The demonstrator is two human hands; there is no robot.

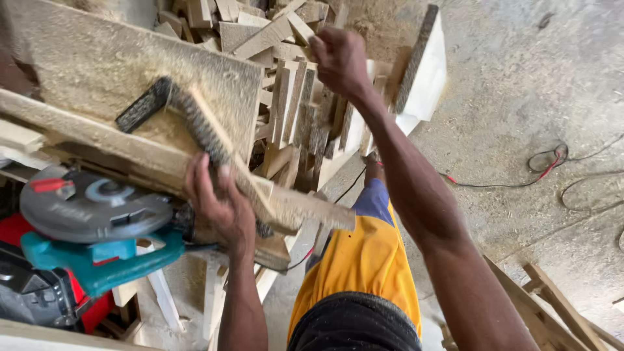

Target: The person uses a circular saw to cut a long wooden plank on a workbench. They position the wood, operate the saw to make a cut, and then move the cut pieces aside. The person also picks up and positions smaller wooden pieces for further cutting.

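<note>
A sawdust-covered bench (pixel 97 65) fills the upper left; past its right edge lies a pile of offcuts (pixel 292 97), with bare concrete floor (pixel 533 84) open to the right. A circular saw (pixel 91 227) sits at the bench's near edge. The left hand (pixel 218 205) grips a wire brush (pixel 208 140) there. The right hand (pixel 338 58) is closed on an offcut in the pile.

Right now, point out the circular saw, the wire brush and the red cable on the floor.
circular saw (pixel 91 211): head view, on its round grey blade guard.
wire brush (pixel 195 123): head view, on the dark bristles along its wooden back.
red cable (pixel 549 169): head view, on the red stretch by the loop.
</note>
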